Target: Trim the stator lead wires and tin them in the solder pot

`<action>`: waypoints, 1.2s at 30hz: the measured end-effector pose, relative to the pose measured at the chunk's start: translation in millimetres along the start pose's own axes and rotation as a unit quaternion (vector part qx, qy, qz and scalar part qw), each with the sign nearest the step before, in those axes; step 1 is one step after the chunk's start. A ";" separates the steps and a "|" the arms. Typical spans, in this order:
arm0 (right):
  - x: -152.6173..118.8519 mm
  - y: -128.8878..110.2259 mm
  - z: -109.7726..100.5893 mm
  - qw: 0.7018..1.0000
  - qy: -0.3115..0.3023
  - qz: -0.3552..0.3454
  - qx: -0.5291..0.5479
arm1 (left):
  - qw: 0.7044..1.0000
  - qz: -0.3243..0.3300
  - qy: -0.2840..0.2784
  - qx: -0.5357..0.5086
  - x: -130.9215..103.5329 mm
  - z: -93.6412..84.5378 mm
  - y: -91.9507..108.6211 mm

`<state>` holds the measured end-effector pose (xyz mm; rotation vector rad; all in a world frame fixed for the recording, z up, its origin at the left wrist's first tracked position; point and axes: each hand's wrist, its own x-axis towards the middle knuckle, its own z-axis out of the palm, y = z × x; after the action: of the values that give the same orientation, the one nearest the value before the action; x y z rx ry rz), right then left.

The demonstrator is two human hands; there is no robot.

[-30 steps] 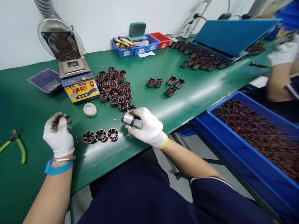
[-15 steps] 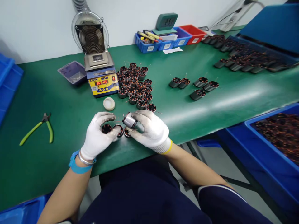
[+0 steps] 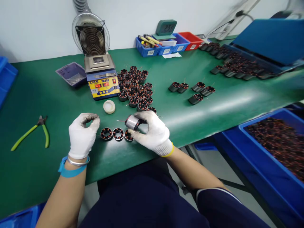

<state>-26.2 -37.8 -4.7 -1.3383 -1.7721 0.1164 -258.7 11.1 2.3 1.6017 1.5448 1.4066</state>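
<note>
My right hand, in a white knit glove with a yellow cuff edge, grips a motor stator on its side, a thin wire pointing left from it. Just below, a row of three stators stands on end: the left one, the middle one and the right one, partly covered by my right fingers. Left of this row, my gloved left hand is raised with thumb and fingertips pinched together. What lies between those fingertips, if anything, I cannot make out.
Behind the hands stand a white round cap, a yellow-blue solder pot and clustered stators. Green-handled cutters lie left. More stators stand right. A blue bin sits beyond the table's right front edge.
My left hand has moved left, off the row of stators, and its fingers have closed into a pinch. My right hand still holds its stator in nearly the same place.
</note>
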 end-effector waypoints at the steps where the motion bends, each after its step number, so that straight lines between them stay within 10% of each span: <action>1: -0.3 -0.8 -0.3 0.999 -0.003 0.034 0.016 | 1.000 -0.011 0.002 -0.002 0.8 1.1 -1.4; 6: -0.7 1.3 -2.5 0.968 -0.026 0.210 0.132 | 0.994 -0.078 0.020 -0.070 2.8 6.1 -9.3; 15: -21.5 30.5 -18.2 0.802 -0.042 0.372 0.466 | 0.903 -0.223 -0.024 -0.367 10.3 6.2 -17.2; 22: -45.2 45.0 -13.9 0.866 -0.144 0.354 0.323 | 0.882 -0.252 -0.032 -0.396 11.3 5.5 -15.0; 26: -44.9 39.6 -3.6 0.951 -0.151 0.252 0.096 | 0.888 -0.236 -0.004 -0.394 13.8 3.9 -21.0; 30: -47.5 42.2 -1.7 0.973 -0.181 0.122 0.068 | 0.896 -0.229 0.047 -0.377 19.7 3.1 -30.5; 36: -27.8 67.0 -21.8 0.998 -0.024 -0.003 -0.056 | 0.901 -0.226 0.068 -0.365 22.0 4.4 -35.4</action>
<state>38.3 -41.6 -44.3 -1.4195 -1.8462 0.0464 -273.2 40.8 -23.3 0.6593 1.1334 1.5744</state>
